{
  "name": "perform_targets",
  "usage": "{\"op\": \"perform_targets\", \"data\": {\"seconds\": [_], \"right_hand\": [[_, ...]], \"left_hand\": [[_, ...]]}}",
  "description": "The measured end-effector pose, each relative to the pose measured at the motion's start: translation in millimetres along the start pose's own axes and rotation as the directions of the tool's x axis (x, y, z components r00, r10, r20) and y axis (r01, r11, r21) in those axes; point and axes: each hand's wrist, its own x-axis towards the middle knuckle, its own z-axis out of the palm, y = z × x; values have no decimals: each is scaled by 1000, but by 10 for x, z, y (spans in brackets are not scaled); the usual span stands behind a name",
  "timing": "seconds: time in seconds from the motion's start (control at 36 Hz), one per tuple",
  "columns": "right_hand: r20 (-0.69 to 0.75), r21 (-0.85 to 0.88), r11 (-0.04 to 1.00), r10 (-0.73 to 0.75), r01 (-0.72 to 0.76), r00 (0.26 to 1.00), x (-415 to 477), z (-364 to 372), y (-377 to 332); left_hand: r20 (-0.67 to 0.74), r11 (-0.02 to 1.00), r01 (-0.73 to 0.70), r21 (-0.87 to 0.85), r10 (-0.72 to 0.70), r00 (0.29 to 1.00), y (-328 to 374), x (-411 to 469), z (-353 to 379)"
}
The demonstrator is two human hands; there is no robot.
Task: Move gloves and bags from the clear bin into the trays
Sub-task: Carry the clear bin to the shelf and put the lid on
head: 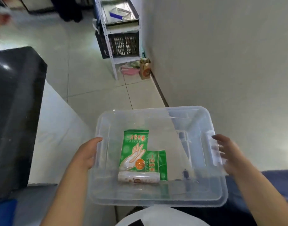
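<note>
The clear bin (pixel 149 110) was held up over the tiled floor (pixel 91 70), its long axis running left to right across the view and its open top facing up. Its left wall was gripped by the left hand (pixel 87 154), the thumb hooked over the rim. The right hand (pixel 228 154) was laid against the handle on the right wall; it was blurred, and whether its fingers were curled round the handle could not be told.

On the bin's floor a large green glove packet (pixel 134 147) was laid flat, its long axis pointing away from the person and its printed heading at the far end. A smaller green glove packet (pixel 162 165) was set against its right side at the near end. A roll of bags (pixel 138 176) was laid crosswise over the near end of both, its long axis left to right.

Further off, a metal tray (pixel 120 12) was seen on top of a white shelf rack (pixel 114 62) by the wall, with a black crate (pixel 123 44) beneath it.
</note>
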Motion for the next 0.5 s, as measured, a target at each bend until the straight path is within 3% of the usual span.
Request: {"op": "perform_targets", "data": {"seconds": [0.11, 0.25, 0.5], "right_hand": [[34, -33, 999, -6, 7, 999, 556, 281, -549], [89, -39, 999, 35, -31, 995, 1397, 749, -1293], [266, -116, 993, 43, -12, 963, 2598, 1892, -2908]], "left_hand": [[-67, 1000, -14, -27, 13, 998, 350, 359, 148], [-53, 999, 39, -15, -39, 998, 867, 934, 290], [-162, 997, 70, -19, -72, 984, 2090, 1668, 451]]}}
